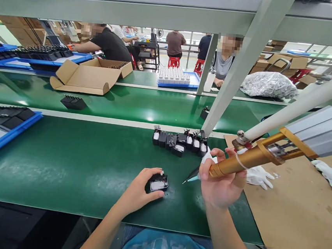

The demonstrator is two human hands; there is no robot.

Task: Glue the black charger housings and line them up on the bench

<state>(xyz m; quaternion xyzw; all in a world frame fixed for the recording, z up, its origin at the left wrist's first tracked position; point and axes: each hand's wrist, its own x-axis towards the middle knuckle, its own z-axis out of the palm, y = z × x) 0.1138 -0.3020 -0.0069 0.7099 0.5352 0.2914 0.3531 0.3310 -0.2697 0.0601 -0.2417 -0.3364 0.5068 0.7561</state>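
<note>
My left hand (140, 190) grips a small open black plastic case (159, 183) on the green bench, thumb at its near side and fingers at its far side. A white part lies inside the case. To the right, my right hand (222, 181) is closed around dark and light-blue tweezers (192, 176), their tips pointing down left, a little apart from the case. A gold-coloured cylindrical tool (238, 163) crosses over that hand; whether the fingers grip it too I cannot tell. Behind the hands stands a row of similar black cases (179, 140), several showing white parts.
A blue tray (9, 136) with black cases lies at the left. Brown cardboard (298, 215) with white gloves (259, 176) covers the right side. A slanted metal post (242, 65) rises behind the row. Across the green belt (138, 104) are an open carton (85, 78) and several people.
</note>
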